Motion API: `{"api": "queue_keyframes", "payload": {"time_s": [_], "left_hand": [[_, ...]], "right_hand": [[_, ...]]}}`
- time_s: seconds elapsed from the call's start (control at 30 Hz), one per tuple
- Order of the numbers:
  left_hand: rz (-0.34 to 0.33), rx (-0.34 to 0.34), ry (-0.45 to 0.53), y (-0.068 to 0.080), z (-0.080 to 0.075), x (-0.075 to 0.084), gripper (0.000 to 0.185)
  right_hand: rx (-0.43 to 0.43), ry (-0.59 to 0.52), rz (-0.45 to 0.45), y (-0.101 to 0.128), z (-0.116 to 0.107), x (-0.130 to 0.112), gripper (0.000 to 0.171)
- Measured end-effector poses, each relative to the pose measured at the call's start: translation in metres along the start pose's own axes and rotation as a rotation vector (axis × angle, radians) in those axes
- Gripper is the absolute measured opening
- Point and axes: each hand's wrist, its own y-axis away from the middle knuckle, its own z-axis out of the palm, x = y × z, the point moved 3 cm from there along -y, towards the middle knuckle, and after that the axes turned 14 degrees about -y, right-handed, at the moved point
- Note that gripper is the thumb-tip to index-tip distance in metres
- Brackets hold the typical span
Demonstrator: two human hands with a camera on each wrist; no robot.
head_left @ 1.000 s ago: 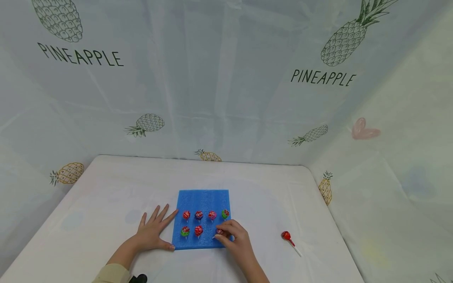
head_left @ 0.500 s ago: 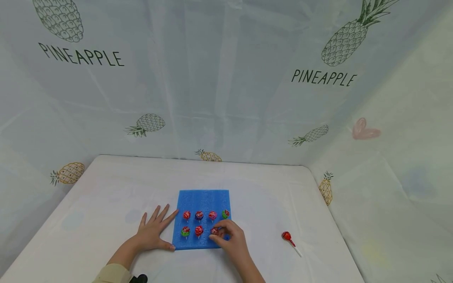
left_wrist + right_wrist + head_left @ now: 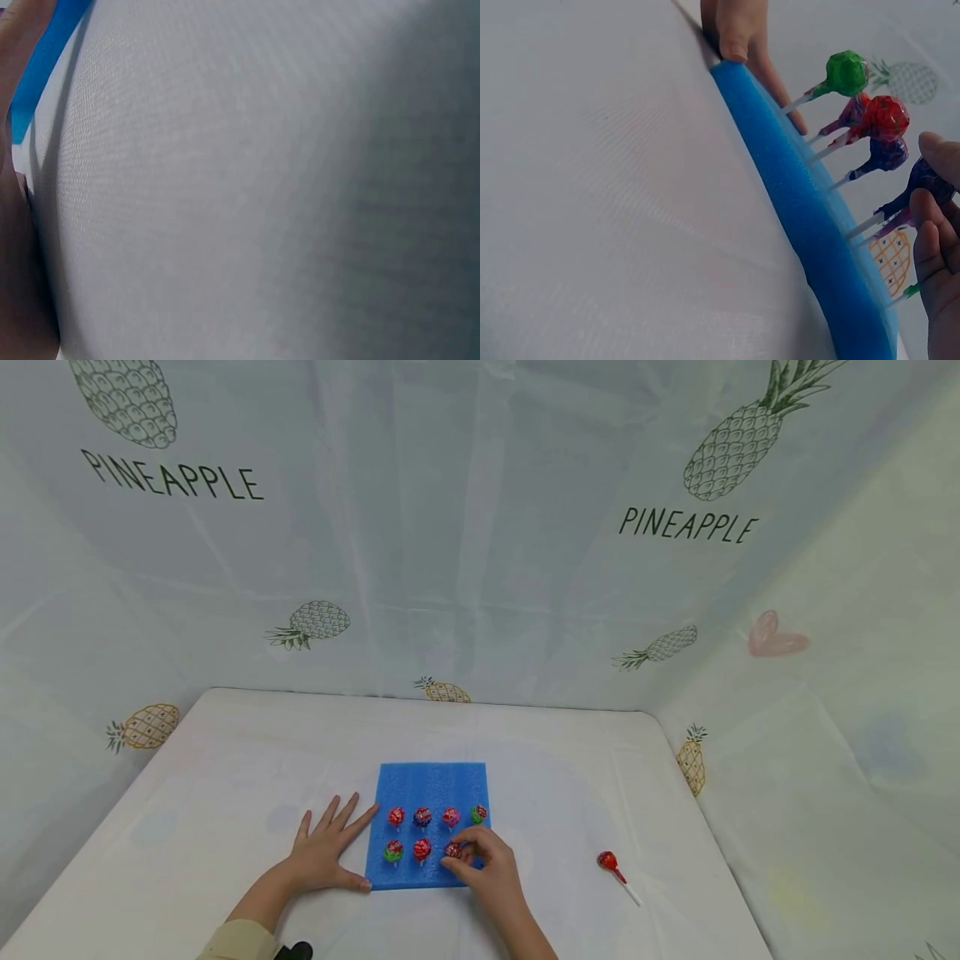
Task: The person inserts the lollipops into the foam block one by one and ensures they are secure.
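Two printed words reading PINEAPPLE point(image 3: 171, 477) are showing on the pale backdrop behind the table point(image 3: 225, 760), each beside a drawn pineapple. On the table we are working at a blue foam block point(image 3: 431, 785), which is serving as a holder: seven lollipops are standing in it on their sticks, four in the far row and three in the near row. Our right hand point(image 3: 487, 868) is pinching the lollipop point(image 3: 453, 850) at the right end of the near row, fingers curled around its wrapped head. Our left hand point(image 3: 324, 852) is lying flat with fingers spread, pressing against the block's left edge. One loose red lollipop point(image 3: 607, 861) is lying on the table well to the right of the block.
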Motion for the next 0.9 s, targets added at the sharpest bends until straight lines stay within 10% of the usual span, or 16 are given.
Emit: {"api": "queue_keyframes", "payload": {"time_s": [0.43, 0.9], "left_hand": [[0.007, -0.048, 0.018, 0.002, -0.018, 0.011, 0.115], [0.004, 0.0, -0.009, 0.001, -0.004, 0.003, 0.117]], "right_hand": [[0.024, 0.001, -0.034, -0.004, -0.004, 0.049, 0.022], [0.02, -0.065, -0.032, -0.002, -0.002, 0.048, 0.021]]}}
